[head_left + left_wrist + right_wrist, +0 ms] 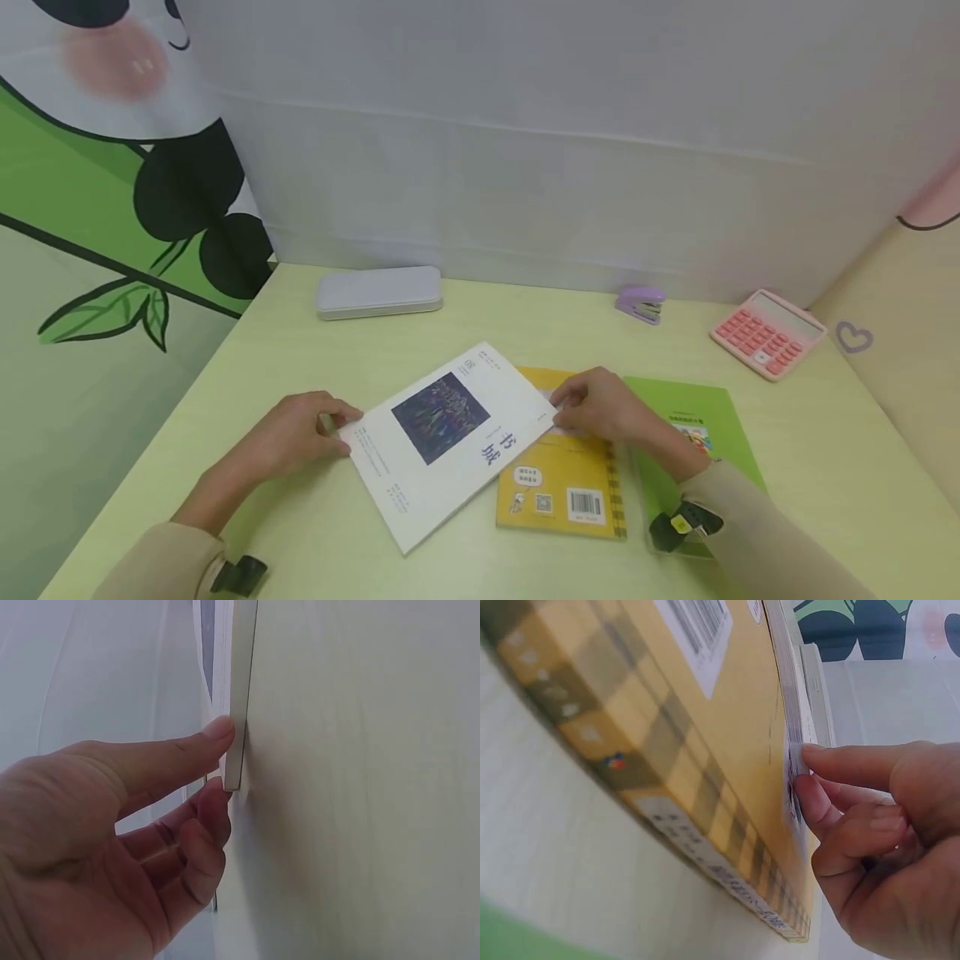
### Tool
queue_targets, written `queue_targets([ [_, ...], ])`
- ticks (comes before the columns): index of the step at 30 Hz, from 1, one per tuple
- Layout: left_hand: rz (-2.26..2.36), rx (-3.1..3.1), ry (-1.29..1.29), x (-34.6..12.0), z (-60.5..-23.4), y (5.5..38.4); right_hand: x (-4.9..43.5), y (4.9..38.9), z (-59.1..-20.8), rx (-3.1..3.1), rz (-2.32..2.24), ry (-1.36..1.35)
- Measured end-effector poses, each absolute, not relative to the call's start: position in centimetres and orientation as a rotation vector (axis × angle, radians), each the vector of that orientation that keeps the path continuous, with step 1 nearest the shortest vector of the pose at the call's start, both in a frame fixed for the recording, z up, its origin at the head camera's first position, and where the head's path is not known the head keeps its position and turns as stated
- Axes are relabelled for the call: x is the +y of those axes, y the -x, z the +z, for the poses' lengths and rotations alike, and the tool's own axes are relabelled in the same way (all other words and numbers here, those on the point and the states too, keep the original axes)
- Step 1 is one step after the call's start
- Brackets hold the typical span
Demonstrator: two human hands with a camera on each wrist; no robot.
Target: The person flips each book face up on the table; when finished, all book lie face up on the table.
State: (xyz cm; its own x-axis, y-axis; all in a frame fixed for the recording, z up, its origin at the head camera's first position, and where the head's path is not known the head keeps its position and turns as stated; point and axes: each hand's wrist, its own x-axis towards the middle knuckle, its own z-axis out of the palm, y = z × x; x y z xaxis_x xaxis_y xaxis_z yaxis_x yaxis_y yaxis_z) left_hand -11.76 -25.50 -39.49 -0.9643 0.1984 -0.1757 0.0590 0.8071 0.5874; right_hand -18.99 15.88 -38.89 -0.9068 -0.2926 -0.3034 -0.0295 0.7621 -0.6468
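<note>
A white magazine point(465, 475) with a dark square picture lies tilted in the head view, its right part over a yellow book point(555, 500). My left hand point(300, 433) holds the magazine's left corner; the left wrist view shows the thumb of that hand point(112, 825) against its edge. At the right corner, my right hand point(603, 404) pinches the magazine between thumb and fingers. In the right wrist view, that hand point(900, 840) is just above the yellow book's cover point(735, 712). The fingertips under the magazine are partly hidden.
A green book point(720, 417) lies right of the yellow one, partly under the right forearm. Along the back stand a pale metal case point(378, 292), a purple stapler point(641, 304) and a pink calculator point(768, 333). A white cloth wall point(525, 208) closes the table's far edge.
</note>
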Motion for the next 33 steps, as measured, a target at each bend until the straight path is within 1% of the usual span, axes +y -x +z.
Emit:
queue_targets([
  [8, 0.759, 2.785, -0.123, -25.6, -39.3, 10.7, 14.6, 20.5, -38.9, 2.58, -0.911, 0.286],
  [19, 0.676, 2.822, -0.194, -25.9, -39.0, 8.9, 12.9, 22.8, -39.1, 2.506, -1.022, 0.276],
  [33, 0.675, 2.798, -0.082, -25.5, -39.3, 7.1, 9.9, 25.6, -39.2, 2.466, -1.046, 0.354],
])
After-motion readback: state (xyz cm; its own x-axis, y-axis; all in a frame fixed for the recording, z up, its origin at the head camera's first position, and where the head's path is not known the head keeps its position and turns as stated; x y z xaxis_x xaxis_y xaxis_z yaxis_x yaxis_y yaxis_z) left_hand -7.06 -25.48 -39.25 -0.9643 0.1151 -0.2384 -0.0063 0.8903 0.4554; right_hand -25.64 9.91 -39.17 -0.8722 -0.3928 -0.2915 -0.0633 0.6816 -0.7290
